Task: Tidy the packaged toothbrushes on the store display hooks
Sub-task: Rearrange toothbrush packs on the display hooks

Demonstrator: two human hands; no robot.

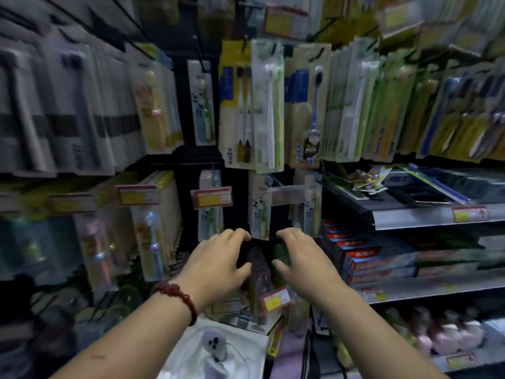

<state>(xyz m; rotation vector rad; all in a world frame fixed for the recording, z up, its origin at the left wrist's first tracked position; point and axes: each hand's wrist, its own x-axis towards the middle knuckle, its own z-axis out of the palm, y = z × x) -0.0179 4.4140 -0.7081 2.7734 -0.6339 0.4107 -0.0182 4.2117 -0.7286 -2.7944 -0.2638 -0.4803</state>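
Observation:
Packaged toothbrushes hang on hooks across the display. A pack with a green and a white brush (269, 110) hangs at upper centre, and panda-print packs (259, 212) hang just above my hands. My left hand (218, 261), with a red bead bracelet on its wrist, and my right hand (300, 263) reach side by side toward a dark purple pack (258, 266) and a dark green pack (281, 253) low in the middle. Fingers of both hands are spread and bent near these packs. The picture is blurred, so whether either hand grips a pack is unclear.
Price tags (211, 198) stick out on hook ends. A metal shelf (426, 214) at right carries loose packs, with red toothpaste boxes (369, 255) below it. A white bag with a grey plush toy (216, 348) lies under my forearms.

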